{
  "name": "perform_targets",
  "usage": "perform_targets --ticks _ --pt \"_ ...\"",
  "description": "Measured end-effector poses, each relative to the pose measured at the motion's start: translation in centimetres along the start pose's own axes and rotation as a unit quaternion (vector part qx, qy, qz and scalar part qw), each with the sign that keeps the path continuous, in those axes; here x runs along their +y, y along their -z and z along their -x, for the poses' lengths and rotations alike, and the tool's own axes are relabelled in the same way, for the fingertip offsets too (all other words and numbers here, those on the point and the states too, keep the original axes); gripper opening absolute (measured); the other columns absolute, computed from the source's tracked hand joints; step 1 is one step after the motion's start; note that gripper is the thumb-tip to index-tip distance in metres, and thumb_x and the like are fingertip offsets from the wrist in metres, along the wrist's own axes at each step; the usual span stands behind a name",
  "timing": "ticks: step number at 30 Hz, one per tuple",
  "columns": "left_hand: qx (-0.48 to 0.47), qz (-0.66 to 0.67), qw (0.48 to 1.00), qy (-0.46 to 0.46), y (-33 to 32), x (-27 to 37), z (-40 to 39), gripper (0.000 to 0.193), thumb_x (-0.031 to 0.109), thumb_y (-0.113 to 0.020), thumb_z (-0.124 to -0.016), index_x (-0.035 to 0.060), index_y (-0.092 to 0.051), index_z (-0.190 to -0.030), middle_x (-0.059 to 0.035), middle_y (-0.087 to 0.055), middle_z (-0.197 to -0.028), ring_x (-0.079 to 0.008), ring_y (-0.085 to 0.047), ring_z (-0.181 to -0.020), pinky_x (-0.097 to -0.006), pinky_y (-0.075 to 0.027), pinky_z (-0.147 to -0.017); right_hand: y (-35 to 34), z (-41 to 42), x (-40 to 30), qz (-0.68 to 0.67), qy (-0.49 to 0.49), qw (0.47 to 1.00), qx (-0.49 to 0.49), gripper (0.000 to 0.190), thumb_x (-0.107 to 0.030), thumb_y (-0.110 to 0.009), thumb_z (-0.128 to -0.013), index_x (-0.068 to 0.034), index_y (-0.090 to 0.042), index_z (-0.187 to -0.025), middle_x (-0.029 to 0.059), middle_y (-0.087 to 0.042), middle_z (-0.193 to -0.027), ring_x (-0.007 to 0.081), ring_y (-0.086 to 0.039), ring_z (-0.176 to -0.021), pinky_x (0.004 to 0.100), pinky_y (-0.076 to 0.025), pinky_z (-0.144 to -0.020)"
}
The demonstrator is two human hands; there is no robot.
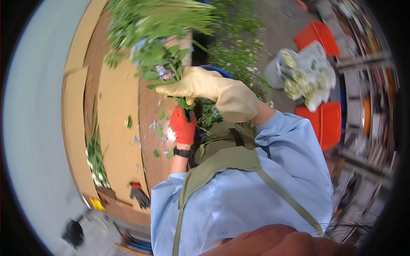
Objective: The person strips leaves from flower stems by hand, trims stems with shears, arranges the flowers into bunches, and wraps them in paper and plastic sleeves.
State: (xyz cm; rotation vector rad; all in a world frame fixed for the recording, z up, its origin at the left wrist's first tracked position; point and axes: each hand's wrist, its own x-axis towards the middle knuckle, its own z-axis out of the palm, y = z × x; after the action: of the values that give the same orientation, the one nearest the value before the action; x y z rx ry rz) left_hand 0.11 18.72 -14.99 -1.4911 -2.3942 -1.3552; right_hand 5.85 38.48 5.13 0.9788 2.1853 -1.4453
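My left hand [183, 128], in a red glove with a dark palm, is closed round the lower part of a leafy flower stem [182, 102]. Just above it, my right hand [198, 84] wears a cream rubber glove and wraps round the same stem, its thumb and fingers partly hiding it. Green leaves and a small cluster of pink and lilac flowers [165, 73] stick out beyond the right glove. Behind these lies a blurred heap of cut greenery [153, 22] with pale blue blooms. Loose leaves and petals are scattered over the brown tabletop [155, 134] beside my left hand.
Cardboard sheets [117, 128] cover part of the table, with a white-flowered bunch [97, 160] and a dark glove [140, 196] there. Cuttings [237, 41] litter the floor. On the right stand a bucket [272, 72], wrapped pale flowers [304, 80], red stools [320, 124] and a loaded shelf [368, 64].
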Motion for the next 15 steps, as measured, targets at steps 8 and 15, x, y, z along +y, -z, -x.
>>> perform_targets --ticks 8,15 --pt "-0.177 0.008 0.969 -0.174 -7.5 7.7 -2.5 0.038 0.012 -0.082 -0.081 0.0039 -0.063 -0.113 -0.0164 -0.068 -0.108 -0.04 -0.068 -0.095 -0.0487 -0.056 -0.077 3.6 8.1 13.7 -0.138 0.075 0.978 0.138 0.046 -0.052 -0.072 -0.101 -0.01 -0.079 -0.116 0.0054 -0.08 -0.095 0.0151 -0.063 -0.064 0.031 -0.053 -0.069" --pt "-0.306 0.187 0.917 -0.173 -12.0 12.6 -2.8 0.09 0.014 -0.086 -0.082 0.0015 -0.043 -0.16 -0.0253 -0.055 -0.152 -0.0444 -0.054 -0.139 -0.0488 -0.045 -0.116 9.0 20.4 20.4 -0.312 -0.005 0.84 0.444 0.04 -0.049 -0.067 -0.106 -0.011 -0.081 -0.106 0.0018 -0.082 -0.101 0.0109 -0.064 -0.06 0.0262 -0.052 -0.064"
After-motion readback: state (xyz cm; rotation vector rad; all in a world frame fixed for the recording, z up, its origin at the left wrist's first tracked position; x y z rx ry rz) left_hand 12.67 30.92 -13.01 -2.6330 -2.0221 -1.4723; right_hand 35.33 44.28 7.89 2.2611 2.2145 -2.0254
